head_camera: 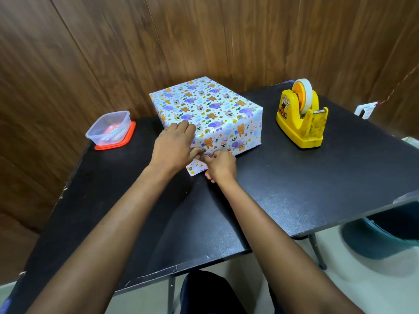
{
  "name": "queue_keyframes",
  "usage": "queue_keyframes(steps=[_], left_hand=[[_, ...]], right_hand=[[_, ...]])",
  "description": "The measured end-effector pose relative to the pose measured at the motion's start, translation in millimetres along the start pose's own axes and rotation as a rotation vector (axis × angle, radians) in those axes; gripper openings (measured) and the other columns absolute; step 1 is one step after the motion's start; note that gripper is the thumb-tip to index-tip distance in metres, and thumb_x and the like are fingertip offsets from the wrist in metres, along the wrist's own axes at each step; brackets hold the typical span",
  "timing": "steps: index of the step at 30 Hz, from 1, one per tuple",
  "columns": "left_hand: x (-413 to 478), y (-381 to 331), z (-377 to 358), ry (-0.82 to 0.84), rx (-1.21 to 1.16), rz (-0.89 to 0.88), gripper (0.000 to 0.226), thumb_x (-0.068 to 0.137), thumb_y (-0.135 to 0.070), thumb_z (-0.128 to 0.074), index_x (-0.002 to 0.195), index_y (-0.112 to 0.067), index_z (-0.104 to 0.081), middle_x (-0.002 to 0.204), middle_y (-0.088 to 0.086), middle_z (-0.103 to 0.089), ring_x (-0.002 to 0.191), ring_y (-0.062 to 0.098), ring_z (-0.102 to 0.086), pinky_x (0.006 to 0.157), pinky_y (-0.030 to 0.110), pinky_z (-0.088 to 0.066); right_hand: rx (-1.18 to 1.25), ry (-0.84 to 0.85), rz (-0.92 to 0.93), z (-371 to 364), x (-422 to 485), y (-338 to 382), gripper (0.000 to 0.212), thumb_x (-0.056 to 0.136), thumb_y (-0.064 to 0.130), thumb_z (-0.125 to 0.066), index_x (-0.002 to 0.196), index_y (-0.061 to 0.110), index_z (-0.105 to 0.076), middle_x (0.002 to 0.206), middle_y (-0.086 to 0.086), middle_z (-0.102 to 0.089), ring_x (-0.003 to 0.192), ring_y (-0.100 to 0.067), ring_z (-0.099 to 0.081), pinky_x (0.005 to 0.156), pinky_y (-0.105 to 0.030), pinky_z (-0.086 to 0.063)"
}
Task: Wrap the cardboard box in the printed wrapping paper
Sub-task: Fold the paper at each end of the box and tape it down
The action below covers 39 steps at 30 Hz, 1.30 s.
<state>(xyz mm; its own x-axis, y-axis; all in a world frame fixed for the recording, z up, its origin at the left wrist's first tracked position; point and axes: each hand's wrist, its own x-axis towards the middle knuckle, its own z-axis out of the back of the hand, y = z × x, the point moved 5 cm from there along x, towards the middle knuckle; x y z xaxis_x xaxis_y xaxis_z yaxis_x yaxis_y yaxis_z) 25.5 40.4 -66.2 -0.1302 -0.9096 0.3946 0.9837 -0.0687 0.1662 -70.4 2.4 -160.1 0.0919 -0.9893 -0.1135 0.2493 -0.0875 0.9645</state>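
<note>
Right now my right hand (221,165) pinches the loose paper flap (193,169) at the near end of the wrapped box (204,105), my left hand (173,147) lies flat on its top edge, all on the black table (294,189) between 1 tub (111,129) and 1 tape dispenser (301,118).

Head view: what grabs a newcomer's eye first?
The box, covered in cartoon-animal print, sits at the far side of the table. The left hand presses its near corner while the right hand pinches a loose paper flap. A yellow tape dispenser stands to its right.
</note>
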Motion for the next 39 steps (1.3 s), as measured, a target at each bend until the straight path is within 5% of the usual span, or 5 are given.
queue_keyframes(steps=[11,15,22,31,39], left_hand=[[-1,1,0,-0.011,-0.002,-0.003,0.053,0.080,-0.042,-0.067,0.116,-0.005,-0.055,0.113,0.011,-0.057,0.099,0.030,-0.052,0.078,0.037,-0.040],[-3,-1,1,0.012,0.002,0.003,0.058,0.081,-0.044,-0.065,0.123,-0.008,-0.050,0.120,0.007,-0.052,0.105,0.026,-0.050,0.080,0.034,-0.040],[4,-9,3,0.023,-0.048,0.144,0.061,0.083,-0.059,-0.054,0.120,-0.010,-0.046,0.119,0.005,-0.049,0.109,0.024,-0.046,0.084,0.034,-0.040],[5,-10,0,0.034,0.047,0.098,0.061,0.085,-0.053,-0.055,0.129,-0.014,-0.041,0.129,0.006,-0.045,0.114,0.024,-0.043,0.092,0.033,-0.039],[8,-1,1,0.101,-0.271,0.317,0.066,0.083,-0.062,-0.051,0.124,-0.011,-0.043,0.129,0.003,-0.041,0.122,0.022,-0.036,0.088,0.036,-0.038]], right_hand=[[-0.190,0.060,-0.020,-5,3,-1,0.046,0.065,0.044,-0.081,0.082,0.010,-0.055,0.086,-0.017,-0.069,0.077,-0.030,-0.068,0.067,-0.040,-0.058],[-0.063,0.166,-0.084,7,-3,-5,0.034,0.075,0.021,-0.078,0.067,0.011,-0.047,0.054,-0.010,-0.056,0.032,-0.012,-0.048,0.036,-0.019,-0.039],[0.377,-0.023,-0.094,66,13,-12,0.033,0.087,0.020,-0.067,0.063,0.011,-0.047,0.055,-0.005,-0.048,0.033,-0.009,-0.042,0.034,-0.016,-0.034],[-0.457,-0.049,0.015,111,48,-4,0.030,0.077,0.037,-0.073,0.060,0.017,-0.059,0.057,0.000,-0.061,0.051,-0.014,-0.054,0.062,-0.026,-0.043],[-0.276,0.011,0.060,126,49,4,0.030,0.084,0.020,-0.069,0.059,0.014,-0.053,0.057,-0.002,-0.061,0.046,-0.012,-0.050,0.052,-0.025,-0.041]])
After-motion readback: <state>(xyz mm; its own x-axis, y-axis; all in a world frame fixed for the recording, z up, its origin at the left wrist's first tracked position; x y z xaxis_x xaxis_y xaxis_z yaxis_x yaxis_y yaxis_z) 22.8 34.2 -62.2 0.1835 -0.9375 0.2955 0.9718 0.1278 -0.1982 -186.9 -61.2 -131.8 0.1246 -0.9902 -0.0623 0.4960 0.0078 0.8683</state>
